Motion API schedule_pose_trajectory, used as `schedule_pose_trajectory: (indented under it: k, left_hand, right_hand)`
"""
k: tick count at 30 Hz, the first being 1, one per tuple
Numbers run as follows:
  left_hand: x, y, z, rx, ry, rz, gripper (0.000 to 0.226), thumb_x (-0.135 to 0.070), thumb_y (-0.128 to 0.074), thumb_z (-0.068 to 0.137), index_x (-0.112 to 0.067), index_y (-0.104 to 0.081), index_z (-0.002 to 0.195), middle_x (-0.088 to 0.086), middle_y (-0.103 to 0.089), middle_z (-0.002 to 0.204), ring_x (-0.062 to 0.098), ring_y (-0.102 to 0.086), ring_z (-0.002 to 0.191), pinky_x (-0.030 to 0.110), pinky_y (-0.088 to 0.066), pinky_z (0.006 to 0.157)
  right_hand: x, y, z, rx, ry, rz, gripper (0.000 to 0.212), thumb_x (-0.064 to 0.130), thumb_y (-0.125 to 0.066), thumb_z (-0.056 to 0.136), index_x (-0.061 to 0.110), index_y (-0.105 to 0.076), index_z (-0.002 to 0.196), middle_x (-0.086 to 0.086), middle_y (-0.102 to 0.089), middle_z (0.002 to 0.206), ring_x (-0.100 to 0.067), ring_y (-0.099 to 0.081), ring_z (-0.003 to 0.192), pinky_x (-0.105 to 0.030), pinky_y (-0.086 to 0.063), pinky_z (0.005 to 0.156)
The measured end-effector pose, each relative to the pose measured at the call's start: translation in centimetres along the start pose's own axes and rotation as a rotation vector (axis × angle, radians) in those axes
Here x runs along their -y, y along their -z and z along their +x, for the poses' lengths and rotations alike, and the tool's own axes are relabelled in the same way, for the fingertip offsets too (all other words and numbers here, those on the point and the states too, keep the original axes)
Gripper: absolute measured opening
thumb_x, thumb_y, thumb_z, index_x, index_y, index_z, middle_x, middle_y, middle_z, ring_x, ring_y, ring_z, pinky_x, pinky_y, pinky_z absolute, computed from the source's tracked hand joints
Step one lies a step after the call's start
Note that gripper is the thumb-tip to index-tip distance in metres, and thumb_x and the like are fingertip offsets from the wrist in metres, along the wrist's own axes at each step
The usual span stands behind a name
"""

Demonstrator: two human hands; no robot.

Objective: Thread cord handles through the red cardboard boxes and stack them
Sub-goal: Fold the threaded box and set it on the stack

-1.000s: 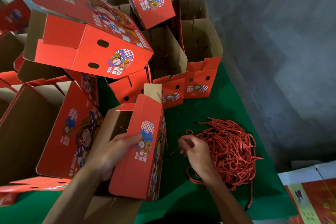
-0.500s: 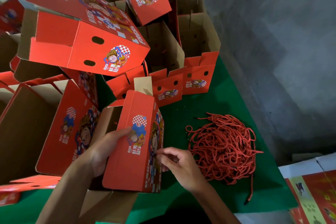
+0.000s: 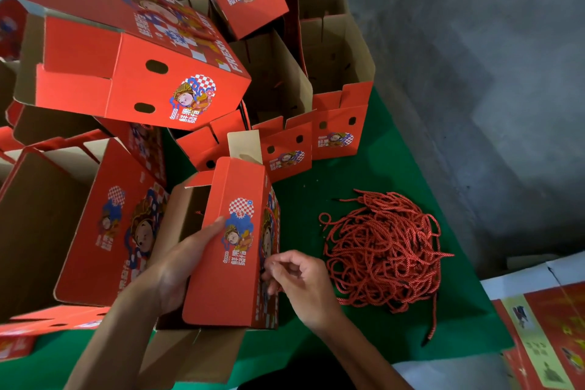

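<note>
A red cardboard box [image 3: 234, 288] stands on end on the green table at centre front. My left hand [image 3: 182, 258] grips its left wall, thumb across the printed red face. My right hand [image 3: 297, 279] is at the box's right face, its fingertips pinching the end of a red cord [image 3: 274, 233] against that face. The cord runs up along the same face. A loose heap of red cords [image 3: 384, 248] lies to the right on the table.
Several finished red boxes [image 3: 133, 85] are piled at the back and left, some open with brown insides. The green table cloth [image 3: 395, 149] ends at a grey wall on the right. Flat printed cartons [image 3: 550, 336] lie at the lower right.
My right hand left the cord heap with a cord and moved left to the box's right face. The left hand kept its hold and the box tilted slightly.
</note>
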State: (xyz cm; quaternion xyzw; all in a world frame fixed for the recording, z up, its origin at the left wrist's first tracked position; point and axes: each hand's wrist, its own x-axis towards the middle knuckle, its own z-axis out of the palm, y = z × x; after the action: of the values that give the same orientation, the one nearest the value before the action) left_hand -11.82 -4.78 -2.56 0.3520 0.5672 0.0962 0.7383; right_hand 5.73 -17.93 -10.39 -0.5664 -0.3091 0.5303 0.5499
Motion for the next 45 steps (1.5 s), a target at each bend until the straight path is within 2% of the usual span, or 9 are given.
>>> schedule_pose_trajectory:
  k: [8,14,25,31,36,38,41,43,45]
  left_hand:
    - [0.9,-1.4,-0.1,0.013,-0.077,-0.075,0.05,-0.076,-0.068,0.076,-0.034,-0.081,0.101,0.013,-0.076,0.118,0.032,-0.075,0.104,0.047,-0.063,0.074]
    - [2.7,-3.0,-0.3,0.084,-0.166,-0.255,0.069,-0.084,-0.058,0.081,-0.034,-0.071,0.126,0.015,-0.066,0.136,0.035,-0.065,0.125,0.052,-0.058,0.091]
    - [4.2,-9.0,-1.3,0.181,-0.239,-0.156,0.059,-0.083,-0.054,0.083,-0.042,-0.07,0.122,0.011,-0.069,0.133,0.038,-0.066,0.121,0.06,-0.058,0.091]
    - [5.8,-12.8,-0.5,0.145,-0.327,-0.077,0.063,-0.089,-0.057,0.078,-0.044,-0.073,0.118,0.003,-0.071,0.13,0.023,-0.066,0.124,0.046,-0.045,0.111]
    - [7.1,-14.9,0.1,0.184,-0.28,-0.039,0.07,-0.09,-0.047,0.082,-0.041,-0.07,0.126,0.0,-0.07,0.134,0.018,-0.064,0.127,0.045,-0.049,0.108]
    - [7.4,-15.6,0.3,0.154,-0.222,-0.142,0.069,-0.08,-0.048,0.09,-0.026,-0.075,0.123,0.01,-0.071,0.13,0.027,-0.067,0.123,0.036,-0.059,0.093]
    - [7.8,-15.8,0.2,0.029,-0.35,0.152,0.028,-0.04,-0.067,0.094,-0.02,-0.08,0.109,0.004,-0.077,0.098,0.033,-0.074,0.102,0.013,-0.056,0.066]
    - [8.1,-15.6,-0.1,-0.002,-0.41,0.178,0.021,-0.041,-0.077,0.08,-0.035,-0.08,0.1,-0.002,-0.079,0.091,0.02,-0.077,0.092,0.019,-0.059,0.069]
    - [7.9,-15.8,-0.2,-0.018,-0.447,0.174,0.023,-0.017,-0.072,0.094,-0.034,-0.078,0.109,-0.011,-0.078,0.091,-0.002,-0.073,0.082,0.017,-0.057,0.069]
  right_hand:
    - [-0.1,-0.9,0.1,-0.191,-0.094,0.23,0.021,0.009,-0.067,0.099,-0.012,-0.065,0.101,-0.011,-0.071,0.077,-0.013,-0.061,0.06,-0.019,-0.048,0.056]
    - [0.5,-0.6,1.0,-0.224,-0.202,0.382,0.022,0.011,-0.065,0.1,-0.01,-0.066,0.095,-0.007,-0.06,0.063,-0.019,-0.053,0.058,-0.031,-0.046,0.058]
    - [3.1,4.8,0.4,-0.223,-0.125,0.279,0.025,0.016,-0.068,0.098,-0.008,-0.066,0.089,-0.009,-0.053,0.06,-0.017,-0.049,0.051,-0.031,-0.043,0.053]
    - [3.9,8.1,-1.2,-0.274,-0.168,0.211,0.021,0.007,-0.07,0.095,-0.002,-0.067,0.077,-0.003,-0.061,0.055,-0.007,-0.052,0.042,-0.018,-0.041,0.042]
    - [4.0,10.2,-2.2,-0.297,-0.099,0.051,0.027,0.014,-0.072,0.095,-0.009,-0.07,0.082,-0.018,-0.07,0.073,-0.015,-0.061,0.06,-0.023,-0.048,0.054]
    - [3.8,10.4,-2.6,-0.3,-0.039,0.001,0.027,0.018,-0.072,0.096,-0.006,-0.073,0.082,-0.019,-0.074,0.079,-0.017,-0.065,0.066,-0.028,-0.05,0.06]
    - [3.1,10.2,-2.8,-0.292,0.002,-0.021,0.025,0.02,-0.072,0.096,0.002,-0.077,0.079,-0.015,-0.075,0.079,-0.018,-0.068,0.07,-0.031,-0.053,0.065]
    - [2.6,9.9,-2.7,-0.281,0.005,-0.014,0.026,0.021,-0.071,0.096,0.001,-0.075,0.081,-0.014,-0.076,0.08,-0.02,-0.07,0.072,-0.032,-0.056,0.066]
    - [2.4,9.6,-2.5,-0.283,0.014,-0.013,0.027,0.02,-0.07,0.096,-0.003,-0.073,0.083,-0.015,-0.075,0.08,-0.021,-0.07,0.072,-0.033,-0.056,0.067]
